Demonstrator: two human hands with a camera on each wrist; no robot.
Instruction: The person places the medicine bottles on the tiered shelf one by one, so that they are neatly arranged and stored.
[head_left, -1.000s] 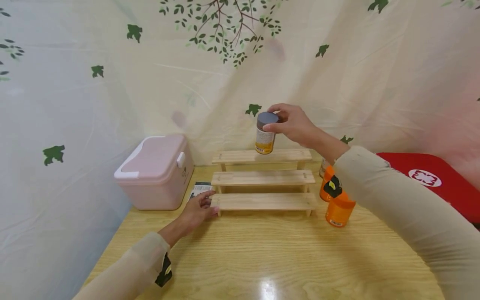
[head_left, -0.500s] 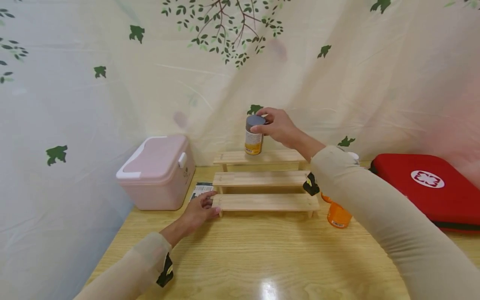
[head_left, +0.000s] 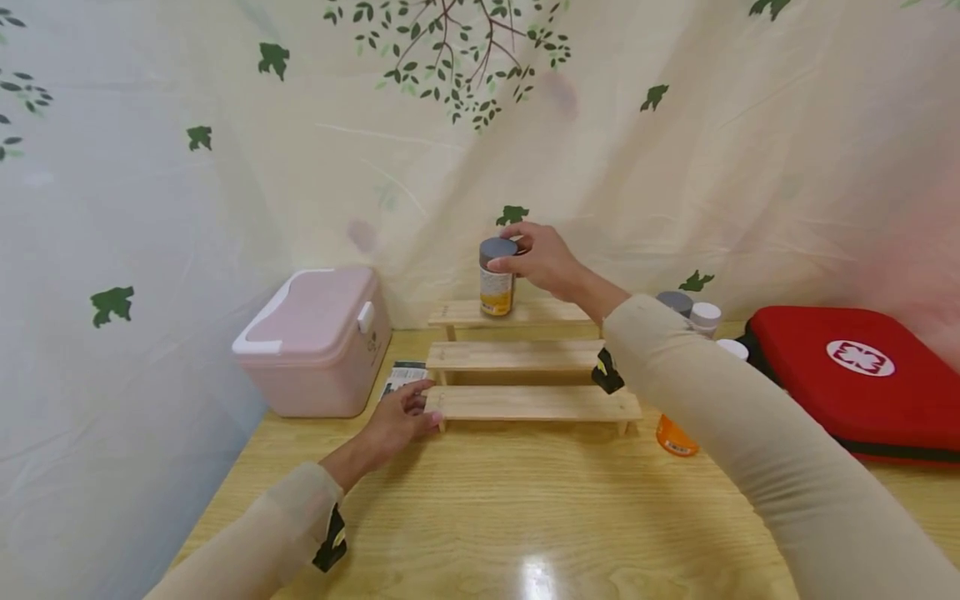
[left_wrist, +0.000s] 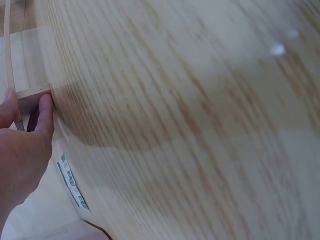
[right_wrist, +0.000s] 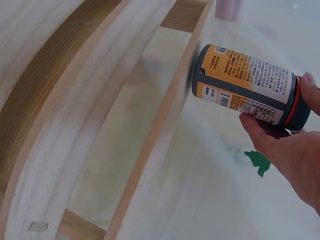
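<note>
A three-step wooden rack (head_left: 532, 403) stands on the table before the patterned curtain. My right hand (head_left: 550, 260) grips a supplement bottle (head_left: 496, 292) by its dark grey cap, upright over the left half of the top step. The right wrist view shows the bottle's orange and white label (right_wrist: 245, 75) with small print, its base right at the step's surface. At the front step's left end, my left hand (head_left: 393, 423) pinches the rack. Thumb and fingers (left_wrist: 46, 117) close around that wooden end in the left wrist view.
A pink lidded box (head_left: 311, 346) stands at the left, with a printed card (head_left: 405, 373) beside it. Right of the rack are an orange container (head_left: 677, 437) and several capped bottles (head_left: 705, 317), partly behind my right sleeve. Farther right lies a red case (head_left: 862, 379).
My right hand has carried the bottle leftward and slightly down to the top step. The left hand keeps its grip on the rack.
</note>
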